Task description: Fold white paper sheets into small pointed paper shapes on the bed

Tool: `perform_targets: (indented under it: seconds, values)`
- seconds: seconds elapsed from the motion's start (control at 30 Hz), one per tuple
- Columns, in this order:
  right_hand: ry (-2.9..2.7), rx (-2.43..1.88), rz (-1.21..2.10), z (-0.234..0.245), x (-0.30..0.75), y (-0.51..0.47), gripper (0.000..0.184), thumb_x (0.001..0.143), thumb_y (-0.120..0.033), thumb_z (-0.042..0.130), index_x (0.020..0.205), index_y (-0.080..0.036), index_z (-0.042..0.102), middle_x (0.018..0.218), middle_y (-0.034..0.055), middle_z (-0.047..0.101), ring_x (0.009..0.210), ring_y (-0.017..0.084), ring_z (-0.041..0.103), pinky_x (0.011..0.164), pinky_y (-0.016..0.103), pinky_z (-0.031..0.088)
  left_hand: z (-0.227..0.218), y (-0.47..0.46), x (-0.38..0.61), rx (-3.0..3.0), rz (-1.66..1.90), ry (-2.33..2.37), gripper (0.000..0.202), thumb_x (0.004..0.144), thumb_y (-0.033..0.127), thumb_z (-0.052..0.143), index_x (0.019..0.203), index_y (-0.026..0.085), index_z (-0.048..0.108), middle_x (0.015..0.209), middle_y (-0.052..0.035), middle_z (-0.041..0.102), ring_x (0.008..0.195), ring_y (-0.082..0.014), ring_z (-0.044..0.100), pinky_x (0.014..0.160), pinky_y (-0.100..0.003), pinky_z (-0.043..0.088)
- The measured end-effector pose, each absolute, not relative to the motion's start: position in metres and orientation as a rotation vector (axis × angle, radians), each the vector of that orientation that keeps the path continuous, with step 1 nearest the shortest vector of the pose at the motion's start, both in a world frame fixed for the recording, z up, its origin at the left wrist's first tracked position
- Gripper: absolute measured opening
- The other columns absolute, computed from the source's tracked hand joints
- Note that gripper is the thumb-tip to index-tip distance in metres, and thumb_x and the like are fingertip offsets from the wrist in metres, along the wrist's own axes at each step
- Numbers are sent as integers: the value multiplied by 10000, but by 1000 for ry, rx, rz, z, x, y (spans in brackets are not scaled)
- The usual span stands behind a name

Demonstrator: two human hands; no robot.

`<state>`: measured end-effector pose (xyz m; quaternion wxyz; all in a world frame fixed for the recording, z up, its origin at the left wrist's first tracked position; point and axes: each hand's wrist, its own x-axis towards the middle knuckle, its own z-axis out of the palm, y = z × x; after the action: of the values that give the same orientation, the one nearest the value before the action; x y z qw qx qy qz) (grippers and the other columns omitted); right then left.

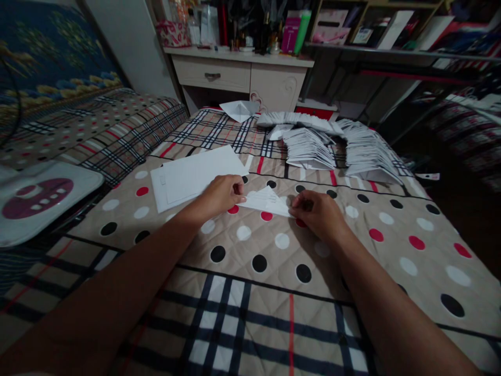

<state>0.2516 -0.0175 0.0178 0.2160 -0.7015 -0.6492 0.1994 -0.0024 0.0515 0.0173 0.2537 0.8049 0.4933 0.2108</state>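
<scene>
A small sheet of white paper (pixel 266 200), folded into a low triangle with a long straight lower edge, lies between my two hands on the bed. My left hand (pixel 222 194) pinches its left corner between thumb and fingers. At the opposite corner my right hand (pixel 318 210) has its thumb and fingertips closed on the paper. Just beyond my left hand lies a stack of flat white sheets (pixel 199 172), faint print showing on the top one. Several folded paper pieces (pixel 309 149) stand pressed together in a row farther off, and another long row (pixel 368 151) is to their right.
A dotted and plaid quilt (pixel 258 292) covers the bed. A folded paper boat shape (pixel 239 109) sits near the far edge. Behind it stands a white dresser (pixel 211 73) crowded with bottles. A white plastic stool (pixel 47 198) is at the left.
</scene>
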Motion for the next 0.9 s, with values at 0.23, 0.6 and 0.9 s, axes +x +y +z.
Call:
perform_targets:
  seconds: [0.23, 0.6, 0.9]
  values:
    - [-1868, -1985, 595, 25, 245, -20, 183, 733, -164, 591, 831, -242, 725, 841, 7, 706, 699, 152, 614, 605, 251, 395, 21, 42, 5, 2465, 518, 1219, 184, 785, 58, 558, 797, 191, 685, 945, -29, 635, 862, -164, 588, 754, -296, 446]
    - [-2066, -1980, 418, 37, 234, -29, 207, 679, -187, 618, 877, -209, 675, 938, 40, 652, 756, 170, 589, 621, 272, 371, 44, 5, 26, 3064, 188, 1127, 206, 745, 77, 569, 925, 156, 631, 983, -92, 644, 949, -265, 590, 868, -432, 414]
    - [-2042, -1987, 435, 37, 234, -29, 190, 687, -199, 621, 867, -208, 682, 945, 47, 649, 763, 173, 591, 625, 272, 371, 36, -2, 32, 3134, 206, 1222, 329, 759, -30, 506, 1001, 172, 599, 1012, -97, 640, 889, -250, 617, 795, -396, 442]
